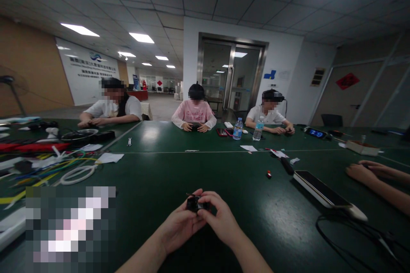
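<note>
While the left hand's (181, 227) fingers grip a little black thing (194, 204), the right hand's (221, 215) fingertips pinch it too.

A: Which parts of the wearer does the head view show?
B: The left hand (179, 227) and right hand (222, 217), both bare, each with its forearm: left forearm (144, 256), right forearm (251, 254).
A: Describe their form.
B: Slender fingers; narrow wrists; smooth forearms, also bare, broadening gradually toward the elbow end.
A: And the clothing?
B: Indeterminate. The lower border crops both forearms, so any sleeve lies outside the field. Fingernail detail is too small to resolve.
</note>
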The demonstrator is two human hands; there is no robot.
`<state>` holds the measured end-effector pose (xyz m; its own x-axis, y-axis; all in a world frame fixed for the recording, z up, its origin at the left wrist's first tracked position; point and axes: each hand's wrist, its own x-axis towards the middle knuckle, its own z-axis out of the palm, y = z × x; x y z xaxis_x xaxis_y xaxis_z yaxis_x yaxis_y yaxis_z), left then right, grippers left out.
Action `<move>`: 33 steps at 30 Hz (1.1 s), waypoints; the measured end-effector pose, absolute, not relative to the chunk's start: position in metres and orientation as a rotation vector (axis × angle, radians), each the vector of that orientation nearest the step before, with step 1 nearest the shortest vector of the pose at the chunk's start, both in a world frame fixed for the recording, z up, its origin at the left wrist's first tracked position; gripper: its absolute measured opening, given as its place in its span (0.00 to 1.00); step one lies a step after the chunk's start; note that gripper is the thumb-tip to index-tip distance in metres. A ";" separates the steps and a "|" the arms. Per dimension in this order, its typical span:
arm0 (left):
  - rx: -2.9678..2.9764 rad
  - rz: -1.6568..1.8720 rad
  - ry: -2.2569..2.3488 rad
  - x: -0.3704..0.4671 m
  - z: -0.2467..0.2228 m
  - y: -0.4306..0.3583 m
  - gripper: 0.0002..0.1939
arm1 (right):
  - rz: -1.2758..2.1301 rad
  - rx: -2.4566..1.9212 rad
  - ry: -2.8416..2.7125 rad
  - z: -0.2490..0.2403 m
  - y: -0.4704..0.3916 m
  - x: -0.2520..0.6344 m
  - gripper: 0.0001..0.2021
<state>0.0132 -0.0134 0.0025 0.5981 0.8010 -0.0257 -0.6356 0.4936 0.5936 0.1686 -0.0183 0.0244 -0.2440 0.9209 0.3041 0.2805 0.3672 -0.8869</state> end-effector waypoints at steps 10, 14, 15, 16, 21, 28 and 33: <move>0.596 0.884 0.314 0.015 0.005 -0.015 0.36 | 0.903 -1.079 -1.725 0.027 -0.020 0.168 0.10; 0.591 0.874 0.283 0.012 0.005 -0.015 0.33 | 0.896 -1.093 -1.728 0.026 -0.019 0.168 0.10; 0.583 0.872 0.276 0.012 0.005 -0.015 0.33 | 0.895 -1.099 -1.732 0.026 -0.019 0.168 0.10; 0.571 0.870 0.273 0.012 0.005 -0.015 0.33 | 0.894 -1.105 -1.737 0.026 -0.019 0.168 0.10; 0.512 0.876 0.289 0.013 0.008 -0.017 0.32 | 0.863 -1.110 -1.752 0.023 -0.018 0.167 0.11; 0.500 0.884 0.253 0.012 0.004 -0.015 0.29 | 0.826 -1.093 -1.715 0.026 -0.019 0.168 0.10; 0.507 0.880 0.232 0.010 0.002 -0.012 0.29 | 0.819 -1.123 -1.667 0.029 -0.014 0.175 0.08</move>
